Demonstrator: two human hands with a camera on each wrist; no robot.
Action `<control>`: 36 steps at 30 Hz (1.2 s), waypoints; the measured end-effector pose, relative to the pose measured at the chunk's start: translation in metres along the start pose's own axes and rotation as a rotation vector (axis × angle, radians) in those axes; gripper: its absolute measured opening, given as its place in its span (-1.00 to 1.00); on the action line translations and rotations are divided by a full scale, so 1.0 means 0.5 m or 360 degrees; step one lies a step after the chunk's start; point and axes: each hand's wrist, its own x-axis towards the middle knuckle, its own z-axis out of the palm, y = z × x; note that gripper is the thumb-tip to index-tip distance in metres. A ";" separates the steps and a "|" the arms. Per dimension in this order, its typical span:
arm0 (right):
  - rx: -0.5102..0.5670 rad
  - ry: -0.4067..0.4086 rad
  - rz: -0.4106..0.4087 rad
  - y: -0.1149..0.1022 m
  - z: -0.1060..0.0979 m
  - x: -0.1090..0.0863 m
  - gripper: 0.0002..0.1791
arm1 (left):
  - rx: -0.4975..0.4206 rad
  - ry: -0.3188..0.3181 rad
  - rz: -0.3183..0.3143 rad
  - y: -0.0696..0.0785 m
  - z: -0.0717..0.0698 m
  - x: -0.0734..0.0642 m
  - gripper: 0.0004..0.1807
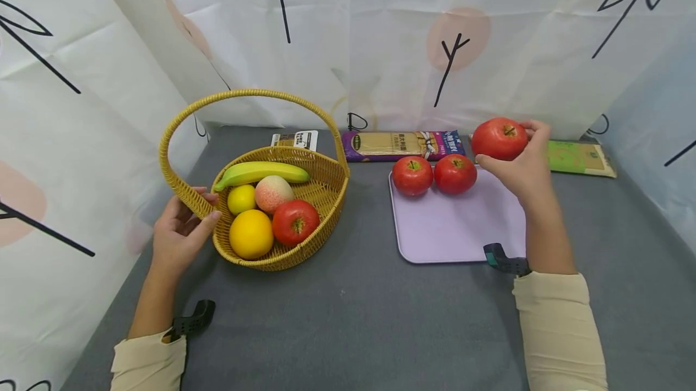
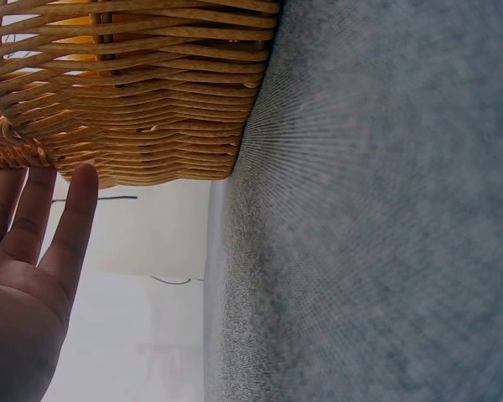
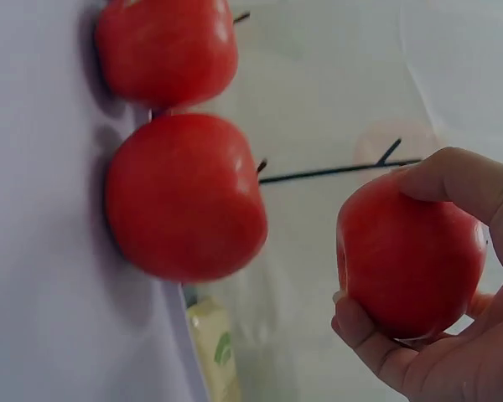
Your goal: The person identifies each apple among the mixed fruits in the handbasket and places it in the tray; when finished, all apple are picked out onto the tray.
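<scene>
My right hand [image 1: 524, 164] grips a red apple [image 1: 499, 138] above the back right of a pale purple tray [image 1: 457, 240]. In the right wrist view the thumb lies on one side of that apple and the fingers curl round the other. Two more red apples, one [image 1: 412, 176] beside the other [image 1: 455, 174], sit at the tray's back edge. My left hand [image 1: 182, 231] holds the wicker basket [image 1: 321, 240] at the left foot of its handle, thumb in front and fingers behind. Inside lie a banana [image 1: 261, 173], a lemon [image 1: 241, 199], a peach [image 1: 273, 193], an orange [image 1: 251, 234] and a red apple [image 1: 295, 223].
Behind the tray lies a purple pasta packet [image 1: 402, 145], with a green packet [image 1: 582, 158] farther right, partly behind the right hand. A small labelled packet [image 1: 296, 139] is behind the basket. Patterned cloth [image 1: 380, 46] walls the grey table [image 1: 348, 318] at back and sides.
</scene>
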 end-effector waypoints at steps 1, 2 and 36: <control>-0.0006 0.0002 0.0022 0.006 -0.004 0.004 0.10 | 0.0005 0.0002 -0.0003 0.000 0.000 0.000 -0.46; -0.0013 0.0005 0.0042 0.013 -0.008 0.007 0.10 | 0.0011 0.0003 -0.0005 0.000 0.000 0.000 -0.46; -0.0300 -0.0233 0.0252 0.133 0.007 0.056 0.23 | -0.0015 -0.0039 0.0068 -0.002 0.000 0.000 -0.44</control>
